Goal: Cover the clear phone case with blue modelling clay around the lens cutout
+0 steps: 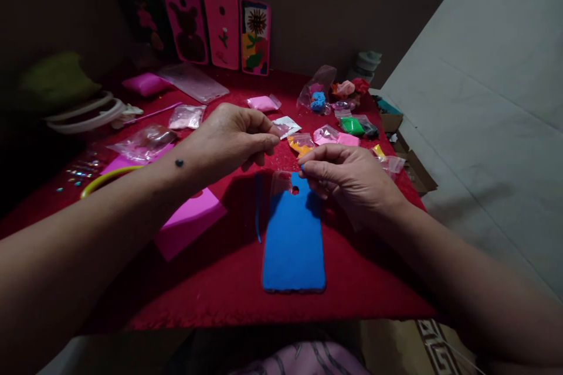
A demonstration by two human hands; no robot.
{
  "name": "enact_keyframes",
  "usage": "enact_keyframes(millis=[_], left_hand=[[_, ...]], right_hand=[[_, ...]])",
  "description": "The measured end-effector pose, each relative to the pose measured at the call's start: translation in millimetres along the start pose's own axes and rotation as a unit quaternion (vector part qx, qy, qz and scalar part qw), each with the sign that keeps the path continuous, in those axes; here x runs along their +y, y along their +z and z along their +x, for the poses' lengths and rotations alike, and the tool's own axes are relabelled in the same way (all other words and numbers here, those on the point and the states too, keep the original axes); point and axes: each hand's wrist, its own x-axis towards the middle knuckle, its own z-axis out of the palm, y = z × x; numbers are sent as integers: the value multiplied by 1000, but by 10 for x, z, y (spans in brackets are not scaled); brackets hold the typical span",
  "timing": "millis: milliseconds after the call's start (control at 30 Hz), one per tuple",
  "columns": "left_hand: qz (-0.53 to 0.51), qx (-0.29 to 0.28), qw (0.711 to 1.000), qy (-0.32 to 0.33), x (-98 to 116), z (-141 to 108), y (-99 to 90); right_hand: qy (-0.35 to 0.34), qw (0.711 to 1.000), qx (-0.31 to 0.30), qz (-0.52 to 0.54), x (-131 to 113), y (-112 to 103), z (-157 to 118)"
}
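A clear phone case [273, 184] lies on the red cloth, most of its back covered by a flat layer of blue clay [294, 240]. Its upper left corner is bare around the dark camera hole. My right hand [352, 179] is over the top right of the case, thumb and finger pinched on a small blue clay piece [301, 169]. My left hand [240, 135] hovers above and left of the case, thumb and forefinger close together; anything between them is too small to make out. A thin blue clay strip [258, 211] lies left of the case.
Decorated phone cases [222, 29] lean against the back wall. Bags of clay, including orange [301, 143], green [352, 125] and pink [264, 103], lie behind my hands. A pink sheet [191, 222] sits left, beside a yellow ring [105, 179]. Cardboard boxes [416, 170] stand beyond the right edge.
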Motion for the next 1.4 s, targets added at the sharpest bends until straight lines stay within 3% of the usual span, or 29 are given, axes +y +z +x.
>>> enact_keyframes(millis=[133,300,400,533,733,967,1133,1233,1400], left_hand=[[39,-8,999,-9,-3,17,-15],[49,-10,999,-20,-1,35,-35],[53,-7,998,-16,8,34,-33],[61,6,998,0,33,22,-10],[58,13,998,20,41,15,-2],[53,17,998,26,41,18,-7],[40,18,999,29,59,10,-11],[40,20,999,20,56,9,-19],[27,16,999,23,28,16,-22]], right_hand=[[-69,976,-26,-206,-68,55,98],[-189,890,-75,-408,8,117,268],[-201,855,-69,-472,72,138,301],[-197,845,-66,-493,112,148,282],[-196,851,-65,-483,141,139,281],[-206,820,-66,-531,163,137,282],[-232,844,-49,-482,-7,111,232],[-220,837,-30,-501,-240,-56,104],[-152,777,-187,-582,-426,-597,-312]])
